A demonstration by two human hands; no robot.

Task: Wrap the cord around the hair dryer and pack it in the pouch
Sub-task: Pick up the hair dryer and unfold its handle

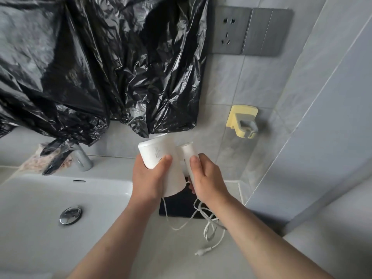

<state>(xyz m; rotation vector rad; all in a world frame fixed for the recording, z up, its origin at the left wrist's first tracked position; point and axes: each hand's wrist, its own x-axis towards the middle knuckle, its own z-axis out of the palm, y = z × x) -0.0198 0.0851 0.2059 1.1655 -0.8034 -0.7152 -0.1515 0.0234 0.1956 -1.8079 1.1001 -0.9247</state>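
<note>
Above the counter [181,248], white hair dryer [161,158] gripped by left hand [149,178] and right hand [205,178], cord [209,228] loose.

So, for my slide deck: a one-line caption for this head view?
Both hands, left hand and right hand, hold a white hair dryer, cord unwound.

1. Pale grey tiles [249,81] covered the bathroom wall, their seams running diagonally across the head view.
2. Crumpled black plastic sheeting [96,63] hung over the upper left, glossy under soft daylight.
3. A grey socket and switch plate [251,31] sat high on the wall, beside the sheeting.
4. A yellow wall holder [241,120] was fixed lower down.
5. A white basin [40,198] with a chrome drain plug [70,215] and chrome tap [81,159] stood at left, set in a light counter [171,254].
</note>
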